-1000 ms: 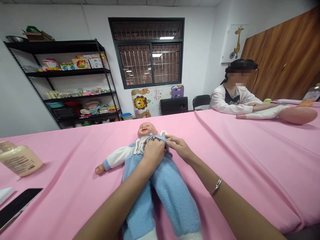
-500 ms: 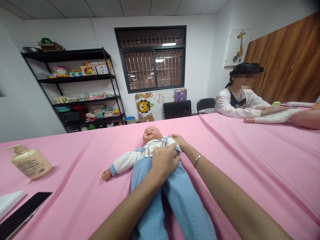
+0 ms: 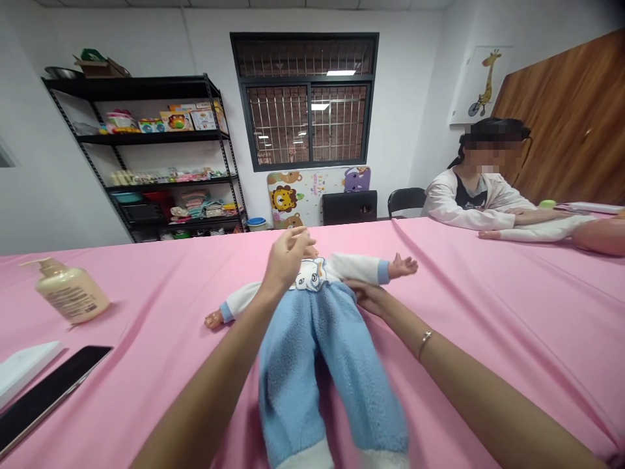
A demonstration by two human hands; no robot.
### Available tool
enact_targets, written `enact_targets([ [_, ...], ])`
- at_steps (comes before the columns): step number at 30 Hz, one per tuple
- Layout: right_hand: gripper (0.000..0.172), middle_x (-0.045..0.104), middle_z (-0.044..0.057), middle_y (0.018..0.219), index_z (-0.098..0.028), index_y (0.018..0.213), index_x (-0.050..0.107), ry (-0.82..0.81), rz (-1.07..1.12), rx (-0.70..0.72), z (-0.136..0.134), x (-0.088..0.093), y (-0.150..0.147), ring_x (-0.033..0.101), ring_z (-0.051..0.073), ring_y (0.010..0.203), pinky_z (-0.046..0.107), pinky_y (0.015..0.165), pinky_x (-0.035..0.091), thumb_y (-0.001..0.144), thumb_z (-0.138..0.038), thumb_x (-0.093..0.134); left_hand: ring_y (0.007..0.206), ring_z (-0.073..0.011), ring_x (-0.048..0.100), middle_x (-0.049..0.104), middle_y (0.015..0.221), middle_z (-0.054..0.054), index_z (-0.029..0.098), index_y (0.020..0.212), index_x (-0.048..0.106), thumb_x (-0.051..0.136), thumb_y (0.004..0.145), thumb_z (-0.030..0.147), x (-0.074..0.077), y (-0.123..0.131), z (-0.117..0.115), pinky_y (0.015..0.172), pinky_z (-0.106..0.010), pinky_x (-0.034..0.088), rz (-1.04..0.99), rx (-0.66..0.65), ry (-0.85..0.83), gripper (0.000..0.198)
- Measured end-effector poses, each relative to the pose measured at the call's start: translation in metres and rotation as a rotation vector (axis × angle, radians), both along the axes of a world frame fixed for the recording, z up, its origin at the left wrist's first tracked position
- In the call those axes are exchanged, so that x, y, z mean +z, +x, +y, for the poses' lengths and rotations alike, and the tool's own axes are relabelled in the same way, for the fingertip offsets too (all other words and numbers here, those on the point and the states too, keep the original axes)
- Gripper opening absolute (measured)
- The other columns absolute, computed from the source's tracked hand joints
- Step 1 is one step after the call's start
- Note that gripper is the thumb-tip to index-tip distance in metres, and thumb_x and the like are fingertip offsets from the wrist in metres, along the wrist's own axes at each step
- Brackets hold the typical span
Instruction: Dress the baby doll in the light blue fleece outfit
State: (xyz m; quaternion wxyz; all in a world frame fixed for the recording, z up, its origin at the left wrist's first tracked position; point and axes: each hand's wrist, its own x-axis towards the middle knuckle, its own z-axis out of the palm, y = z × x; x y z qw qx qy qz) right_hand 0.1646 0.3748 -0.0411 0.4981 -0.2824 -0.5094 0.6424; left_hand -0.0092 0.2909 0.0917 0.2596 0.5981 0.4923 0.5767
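A baby doll point(image 3: 339, 326) lies on its back on the pink cloth, in a fuzzy blue and white outfit with an animal face on the chest. Its arms are spread to both sides. My left hand point(image 3: 286, 257) is raised over the doll's head and hides most of it; the fingers are loosely extended and hold nothing. At the doll's side, just below its white sleeve point(image 3: 359, 268), is my right hand point(image 3: 368, 298). Its fingers stretch toward the torso, their tips partly covered by the sleeve and body.
Left on the pink tablecloth point(image 3: 161, 312) stand a pump bottle point(image 3: 73, 293), a dark phone point(image 3: 53, 397) and a white flat object point(image 3: 27, 370). A person point(image 3: 481, 189) sits at the far right near another doll point(image 3: 551, 229). Behind are a loaded shelf point(image 3: 146, 137) and a chair point(image 3: 406, 198).
My left hand has left the doll's chest and moved up over its head. My right hand has moved down from the shoulder to its side. The sleeved doll arm now extends outward with its hand showing.
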Motion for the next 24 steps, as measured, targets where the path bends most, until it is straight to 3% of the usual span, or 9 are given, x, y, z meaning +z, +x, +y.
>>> enact_targets([
  [2,0.026,0.062,0.007,0.099,-0.016,0.094,0.059,-0.196,0.264,0.056,-0.001,0.003,0.007,0.058,0.020,0.100,0.033,0.086,0.053,0.073,-0.029,0.065,0.080,-0.0180,0.060,0.064,0.091,-0.008,0.013,0.098,0.056,0.044,0.085,0.043,-0.007,-0.023,-0.002,0.070,-0.027,0.044,0.221,0.156,0.038,0.035],
  [4,0.027,0.059,0.007,0.107,-0.018,0.101,0.054,-0.348,0.451,-0.006,0.001,0.003,0.011,0.056,0.019,0.105,0.033,0.085,0.054,0.077,-0.029,0.061,0.077,-0.0210,0.058,0.063,0.081,-0.007,0.015,0.083,0.057,0.040,0.084,0.051,-0.024,-0.045,-0.005,0.067,-0.029,0.041,0.501,0.262,-0.110,0.040],
  [7,0.027,0.055,0.008,0.113,-0.018,0.107,0.048,-0.477,0.510,-0.110,0.007,-0.001,0.009,0.056,0.019,0.105,0.033,0.081,0.056,0.082,-0.026,0.056,0.068,-0.0212,0.054,0.059,0.068,-0.005,0.016,0.065,0.055,0.036,0.082,0.060,-0.053,-0.071,-0.012,0.062,-0.029,0.037,0.742,0.115,-0.324,0.051],
  [10,0.025,0.055,0.009,0.111,-0.017,0.107,0.046,-0.552,0.491,-0.152,0.010,-0.006,0.004,0.058,0.020,0.101,0.032,0.076,0.058,0.085,-0.027,0.051,0.058,-0.0159,0.047,0.050,0.059,-0.001,0.017,0.061,0.049,0.039,0.081,0.060,-0.070,-0.082,-0.020,0.056,-0.025,0.035,0.538,-0.081,-0.289,0.049],
  [13,0.021,0.057,0.008,0.106,-0.017,0.108,0.044,-0.587,0.426,-0.204,0.008,-0.005,0.002,0.061,0.017,0.093,0.029,0.072,0.058,0.088,-0.026,0.046,0.048,-0.0116,0.035,0.038,0.054,0.003,0.017,0.067,0.046,0.041,0.081,0.058,-0.072,-0.082,-0.026,0.049,-0.022,0.032,0.150,-0.058,-0.266,0.044],
  [15,0.020,0.058,0.009,0.102,-0.016,0.107,0.045,-0.574,0.356,-0.179,0.002,-0.002,0.003,0.062,0.016,0.089,0.027,0.070,0.057,0.091,-0.026,0.041,0.055,-0.0121,0.039,0.043,0.060,0.002,0.016,0.071,0.048,0.043,0.081,0.056,-0.072,-0.080,-0.028,0.053,-0.023,0.035,0.093,-0.076,-0.252,0.042],
  [18,0.027,0.060,0.011,0.092,-0.011,0.102,0.050,-0.510,0.091,-0.007,-0.010,0.004,0.009,0.062,0.015,0.078,0.024,0.063,0.054,0.090,-0.034,0.042,0.072,-0.0155,0.045,0.051,0.076,-0.002,0.015,0.075,0.051,0.045,0.081,0.054,-0.076,-0.086,-0.028,0.067,-0.025,0.038,0.289,-0.177,-0.242,0.040],
  [21,0.033,0.056,0.004,0.076,-0.012,0.089,0.057,-0.271,-0.265,0.294,-0.020,0.012,0.020,0.052,0.009,0.061,0.019,0.051,0.044,0.079,-0.043,0.060,0.066,-0.0138,0.040,0.045,0.070,0.001,0.015,0.069,0.047,0.048,0.079,0.056,-0.085,-0.101,-0.025,0.061,-0.024,0.034,0.476,-0.219,-0.307,0.042],
  [24,0.031,0.051,-0.001,0.072,-0.011,0.079,0.059,-0.005,-0.481,0.516,-0.024,0.020,0.031,0.042,0.005,0.058,0.017,0.050,0.034,0.067,-0.037,0.072,0.061,-0.0132,0.037,0.040,0.066,0.002,0.016,0.066,0.044,0.045,0.080,0.058,-0.093,-0.113,-0.022,0.057,-0.025,0.030,0.575,-0.246,-0.360,0.045],
])
